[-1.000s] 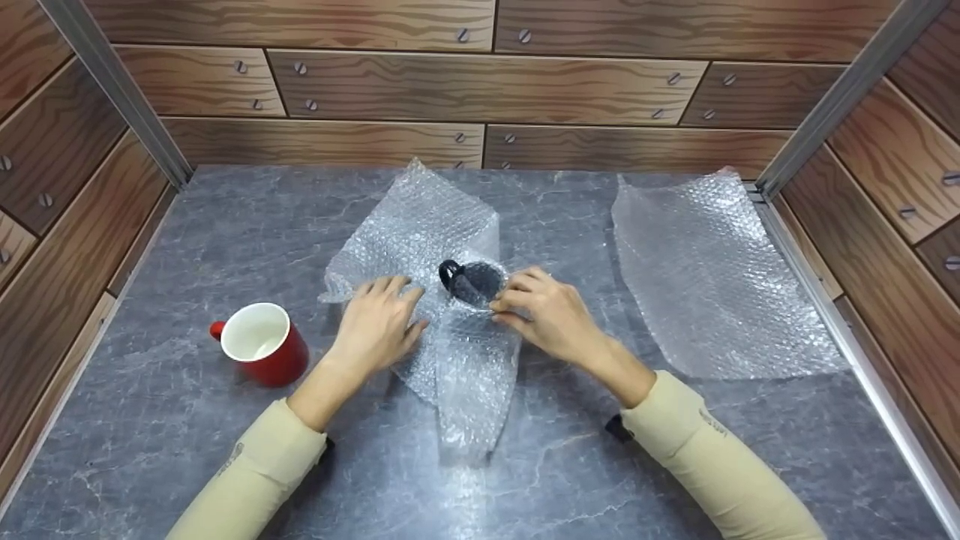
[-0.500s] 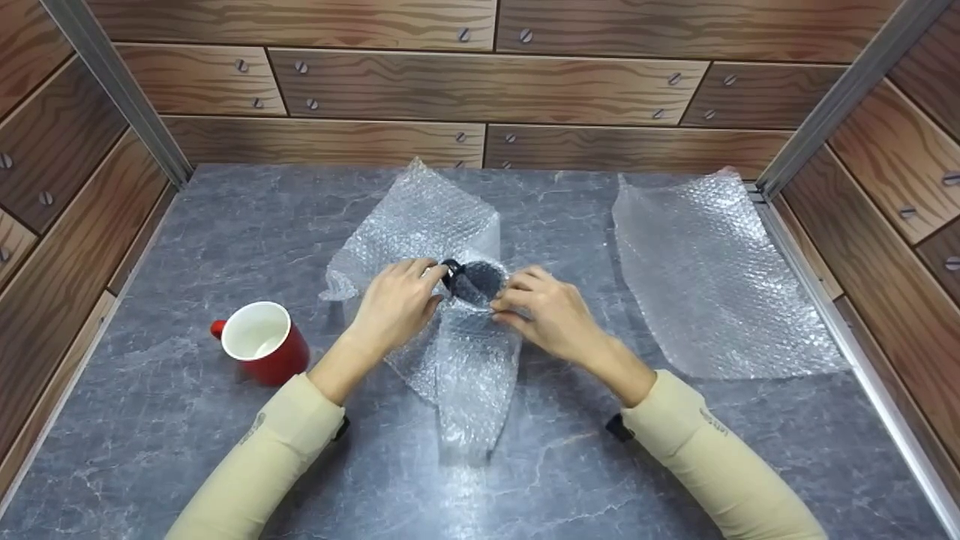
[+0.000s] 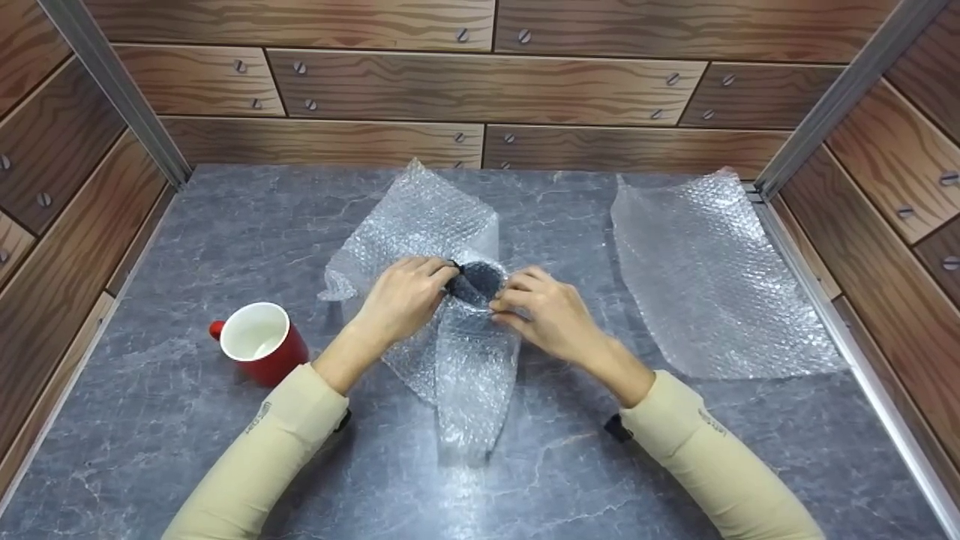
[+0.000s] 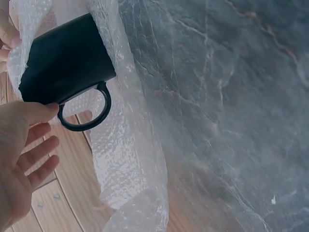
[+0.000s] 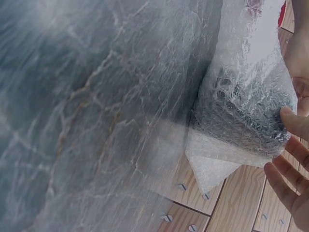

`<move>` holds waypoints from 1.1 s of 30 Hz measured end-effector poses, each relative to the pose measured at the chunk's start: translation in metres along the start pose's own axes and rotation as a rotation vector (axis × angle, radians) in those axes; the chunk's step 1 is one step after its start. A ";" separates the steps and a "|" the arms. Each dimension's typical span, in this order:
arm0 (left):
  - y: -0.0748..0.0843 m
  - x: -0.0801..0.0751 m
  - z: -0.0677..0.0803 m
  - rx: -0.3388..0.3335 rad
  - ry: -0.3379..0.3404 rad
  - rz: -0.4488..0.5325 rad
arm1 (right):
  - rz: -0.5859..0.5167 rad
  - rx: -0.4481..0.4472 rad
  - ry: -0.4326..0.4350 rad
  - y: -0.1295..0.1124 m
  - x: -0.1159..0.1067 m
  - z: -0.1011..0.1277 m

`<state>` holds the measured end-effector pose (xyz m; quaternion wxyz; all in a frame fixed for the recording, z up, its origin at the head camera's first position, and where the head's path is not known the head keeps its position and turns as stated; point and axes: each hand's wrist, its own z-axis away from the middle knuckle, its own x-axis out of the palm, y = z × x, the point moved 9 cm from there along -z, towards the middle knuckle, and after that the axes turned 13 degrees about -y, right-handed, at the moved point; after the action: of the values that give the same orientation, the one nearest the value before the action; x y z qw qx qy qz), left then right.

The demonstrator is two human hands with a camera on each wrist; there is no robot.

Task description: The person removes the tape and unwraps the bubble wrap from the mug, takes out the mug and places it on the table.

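Note:
A black mug point(image 4: 67, 58) stands in the middle of the table, partly wrapped in a sheet of bubble wrap point(image 3: 420, 210). My left hand point(image 3: 405, 298) pinches the mug's rim near the handle point(image 4: 86, 126), thumb on the near side; it hides most of the handle in the head view. On the opposite side, my right hand point(image 3: 551, 313) pinches the bubble wrap against the rim. One flap of the wrap hangs toward me, and another part spreads out behind the mug. In the right wrist view, the wrap point(image 5: 241, 111) covers the mug's side.
To the left stands a red mug point(image 3: 277, 360) with a white inside, its handle pointing left. Another bubble wrap sheet point(image 3: 720, 285) lies flat at the right. Wood-patterned walls point(image 3: 480, 86) and metal rails point(image 3: 862, 375) border the grey marbled table point(image 3: 570, 480).
My left hand has moved right from over the loose wrap to the black mug's handle side and now pinches there. The right hand has stayed at the rim.

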<state>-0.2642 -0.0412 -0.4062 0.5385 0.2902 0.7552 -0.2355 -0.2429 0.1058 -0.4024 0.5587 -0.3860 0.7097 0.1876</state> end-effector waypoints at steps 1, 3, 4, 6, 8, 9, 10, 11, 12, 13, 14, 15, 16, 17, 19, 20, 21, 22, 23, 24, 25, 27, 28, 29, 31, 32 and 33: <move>0.000 0.001 0.000 0.006 -0.013 0.004 | 0.000 -0.003 0.003 0.000 0.000 0.000; 0.001 0.003 0.001 0.015 -0.046 0.011 | 0.001 -0.003 0.004 0.000 0.000 0.000; 0.001 0.004 0.001 0.018 -0.066 0.016 | 0.001 -0.003 0.005 0.000 0.000 0.000; 0.001 0.006 0.002 0.023 -0.103 0.026 | 0.001 -0.003 0.003 0.000 -0.001 0.000; 0.001 0.008 0.002 0.019 -0.133 0.039 | 0.003 -0.004 -0.002 -0.001 -0.001 0.000; 0.001 0.009 0.002 0.016 -0.143 0.047 | 0.005 -0.005 -0.005 -0.001 -0.001 0.000; 0.001 0.009 0.002 0.013 -0.151 0.055 | 0.010 -0.006 -0.009 -0.001 -0.002 0.000; 0.001 0.009 0.002 0.010 -0.153 0.061 | 0.016 -0.008 -0.015 -0.001 -0.002 0.000; 0.001 0.009 0.002 0.007 -0.154 0.066 | 0.025 -0.010 -0.019 -0.001 -0.002 0.000; 0.001 0.009 0.002 0.002 -0.154 0.068 | 0.034 -0.014 -0.024 -0.002 -0.002 0.000; 0.001 0.009 0.002 -0.002 -0.152 0.068 | 0.044 -0.016 -0.029 -0.002 -0.002 0.000; 0.001 0.009 0.002 -0.005 -0.151 0.069 | 0.052 -0.018 -0.033 -0.002 -0.002 -0.001; 0.001 0.009 0.002 -0.009 -0.149 0.069 | 0.058 -0.019 -0.037 -0.003 -0.002 -0.001; 0.001 0.009 0.003 -0.012 -0.146 0.068 | 0.061 -0.021 -0.041 -0.003 -0.002 -0.002; 0.001 0.009 0.004 -0.019 -0.140 0.065 | 0.064 -0.020 -0.047 -0.004 -0.002 -0.004; 0.000 0.009 0.004 -0.021 -0.136 0.067 | 0.064 -0.018 -0.051 -0.004 -0.002 -0.005; 0.000 0.008 0.004 -0.022 -0.132 0.067 | 0.063 -0.016 -0.053 -0.004 -0.002 -0.006; 0.000 0.008 0.005 -0.023 -0.130 0.066 | 0.063 -0.014 -0.056 -0.004 -0.002 -0.007; 0.000 0.008 0.005 -0.025 -0.130 0.065 | 0.063 -0.012 -0.058 -0.004 -0.002 -0.007; 0.000 0.008 0.005 -0.026 -0.131 0.063 | 0.066 -0.010 -0.060 -0.004 -0.002 -0.008; 0.000 0.008 0.005 -0.027 -0.133 0.062 | 0.066 -0.009 -0.061 -0.005 -0.002 -0.009; 0.000 0.008 0.005 -0.030 -0.142 0.064 | 0.064 -0.005 -0.067 -0.005 -0.001 -0.009; 0.000 0.009 0.005 -0.032 -0.146 0.066 | 0.064 -0.005 -0.069 -0.005 0.000 -0.010; -0.001 0.009 0.005 -0.034 -0.150 0.070 | 0.065 -0.004 -0.071 -0.005 0.000 -0.011; -0.001 0.009 0.005 -0.039 -0.161 0.081 | 0.066 -0.007 -0.074 -0.006 0.001 -0.012; -0.001 0.010 0.005 -0.042 -0.166 0.088 | 0.066 -0.010 -0.075 -0.007 0.002 -0.013; -0.002 0.010 0.005 -0.044 -0.170 0.094 | 0.068 -0.014 -0.075 -0.008 0.002 -0.014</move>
<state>-0.2646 -0.0436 -0.4168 0.6173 0.2923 0.6974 -0.2171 -0.2458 0.0902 -0.3987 0.5754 -0.3584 0.6997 0.2256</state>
